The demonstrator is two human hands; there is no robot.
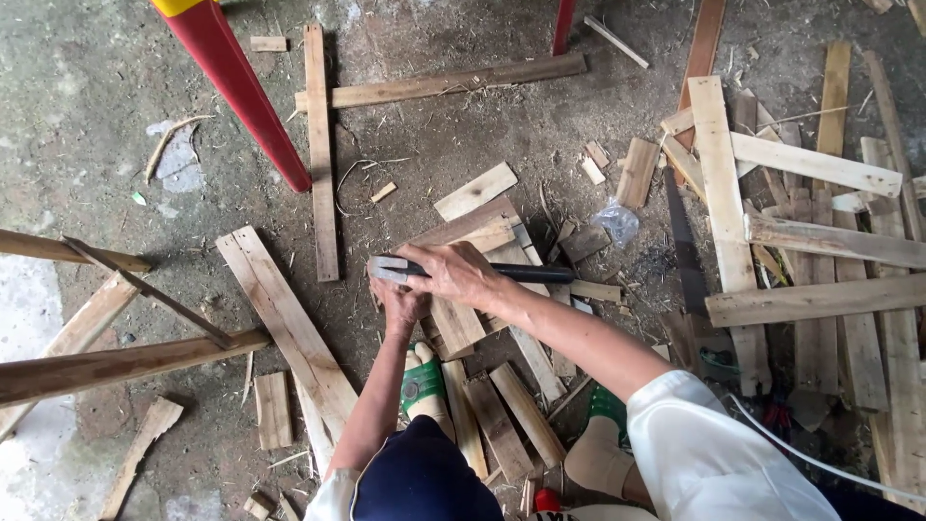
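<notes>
held the hammer (463, 271) tight in the right hand (458, 275), low over the floor. pinned a small wood piece (453, 323) with the left hand (397, 301). probably heavy at the head; best gripped by the black handle.

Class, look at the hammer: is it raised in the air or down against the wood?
Down: the hammer lies level, its head against the wood piece beside the left hand.

Bare, dusty concrete floor (106, 87), sawdust everywhere. Long planks (289, 323) lie scattered left, short offcuts (476, 191) in the middle, a jumbled slat heap (820, 241) right (a handsaw (687, 251) lying beside it).
</notes>
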